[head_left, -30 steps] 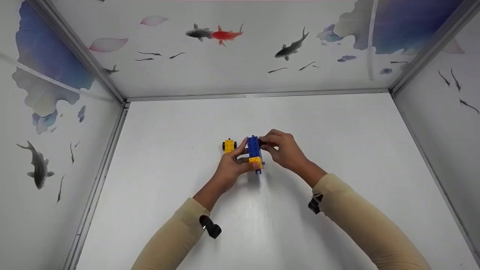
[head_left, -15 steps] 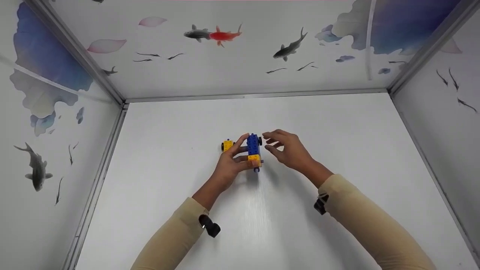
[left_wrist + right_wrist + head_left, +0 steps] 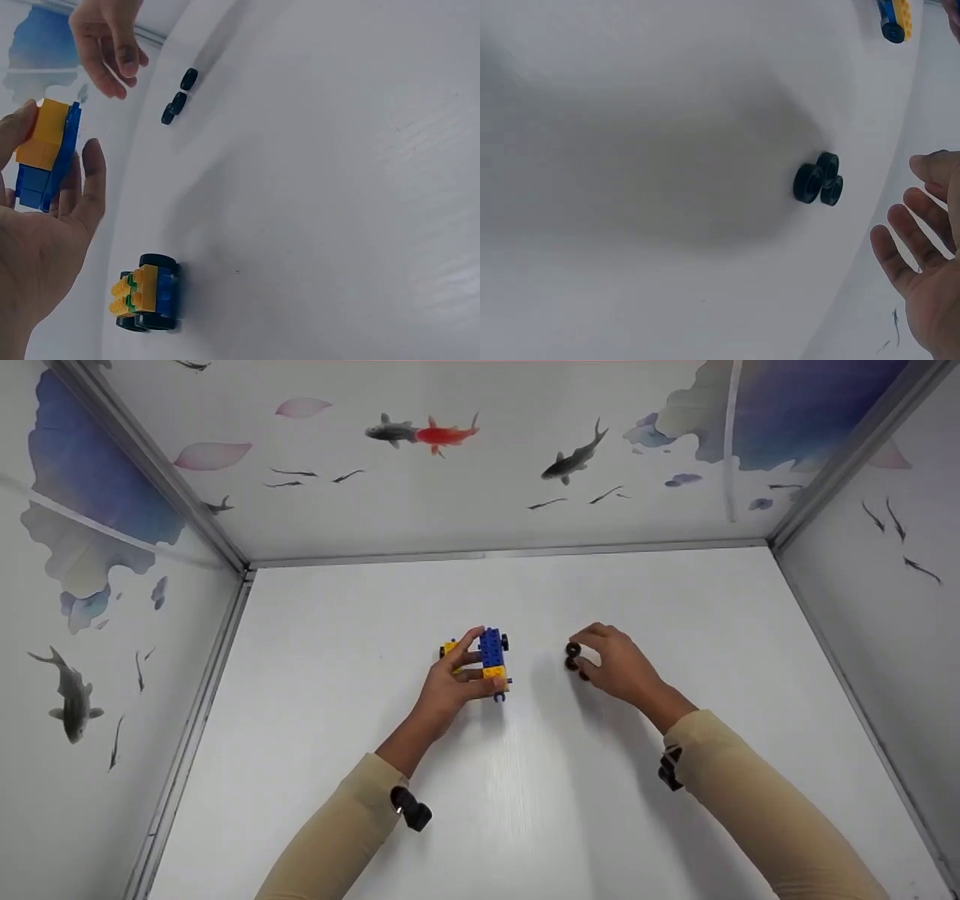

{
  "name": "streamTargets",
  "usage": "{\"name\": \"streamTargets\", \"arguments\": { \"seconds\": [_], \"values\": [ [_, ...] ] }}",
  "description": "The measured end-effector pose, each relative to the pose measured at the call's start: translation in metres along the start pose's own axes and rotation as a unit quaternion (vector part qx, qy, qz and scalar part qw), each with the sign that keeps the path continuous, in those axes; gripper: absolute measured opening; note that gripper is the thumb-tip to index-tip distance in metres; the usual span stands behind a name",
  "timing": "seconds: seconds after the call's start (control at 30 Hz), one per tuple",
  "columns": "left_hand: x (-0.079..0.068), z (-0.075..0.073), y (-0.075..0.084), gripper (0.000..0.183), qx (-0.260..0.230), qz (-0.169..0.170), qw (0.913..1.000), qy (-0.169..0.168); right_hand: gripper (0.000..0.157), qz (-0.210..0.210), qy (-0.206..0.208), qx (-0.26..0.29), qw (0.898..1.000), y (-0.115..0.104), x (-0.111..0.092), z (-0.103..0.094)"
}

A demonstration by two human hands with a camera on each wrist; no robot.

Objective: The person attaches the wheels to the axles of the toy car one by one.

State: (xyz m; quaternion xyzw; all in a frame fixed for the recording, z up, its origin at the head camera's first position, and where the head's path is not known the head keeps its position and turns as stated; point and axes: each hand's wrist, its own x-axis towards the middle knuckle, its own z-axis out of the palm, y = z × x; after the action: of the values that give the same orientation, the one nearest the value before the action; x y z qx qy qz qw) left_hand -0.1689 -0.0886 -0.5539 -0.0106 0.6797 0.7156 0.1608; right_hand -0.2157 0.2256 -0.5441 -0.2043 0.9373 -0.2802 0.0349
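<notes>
My left hand (image 3: 444, 686) grips a toy car body (image 3: 490, 647) of blue and yellow blocks, fingers along one side. A black wheel (image 3: 505, 642) sits on its far right side, and a bare blue peg sticks out nearer me. In the left wrist view the car body (image 3: 46, 139) is held off the table. My right hand (image 3: 628, 664) is over three loose black wheels (image 3: 573, 649), its fingers loosely bent. The right wrist view shows the wheels (image 3: 808, 182) grouped on the table, apart from the right hand (image 3: 930, 281).
A second block car (image 3: 146, 292), yellow over blue with black wheels, stands on the white table (image 3: 360, 675) and is partly hidden behind the left hand in the head view. Walls with painted fish (image 3: 574, 457) enclose the table at the back and both sides.
My right hand has let go of the black wheel, now seen on the car body, and moved right to the loose wheels. The left hand has shifted slightly left with the car body.
</notes>
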Motion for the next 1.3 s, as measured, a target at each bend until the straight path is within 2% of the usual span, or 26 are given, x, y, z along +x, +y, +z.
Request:
{"name": "streamTargets", "arguments": {
  "seconds": [0.23, 0.43, 0.73, 1.07, 1.3],
  "values": [
    [0.000, 0.002, -0.002, 0.094, 0.015, -0.006, 0.9998, 0.008, 0.037, 0.024, -0.007, -0.039, 0.999, 0.016, -0.010, 0.002],
    [-0.001, 0.002, -0.005, 0.091, 0.021, -0.003, 0.9998, 0.000, 0.033, 0.026, -0.022, -0.056, 0.998, 0.021, -0.014, 0.009],
    [-0.003, 0.002, -0.007, 0.066, 0.003, 0.003, 1.0000, -0.008, 0.027, 0.014, -0.030, -0.089, 0.996, 0.028, -0.017, 0.020],
    [-0.004, -0.002, -0.007, 0.058, 0.004, 0.003, 0.9998, -0.018, 0.022, 0.025, -0.025, -0.098, 0.995, 0.027, -0.018, 0.027],
    [-0.002, -0.005, -0.007, 0.053, 0.027, 0.006, 0.9995, -0.013, 0.014, 0.042, -0.020, -0.064, 0.997, 0.029, -0.019, 0.024]
  ]
}}
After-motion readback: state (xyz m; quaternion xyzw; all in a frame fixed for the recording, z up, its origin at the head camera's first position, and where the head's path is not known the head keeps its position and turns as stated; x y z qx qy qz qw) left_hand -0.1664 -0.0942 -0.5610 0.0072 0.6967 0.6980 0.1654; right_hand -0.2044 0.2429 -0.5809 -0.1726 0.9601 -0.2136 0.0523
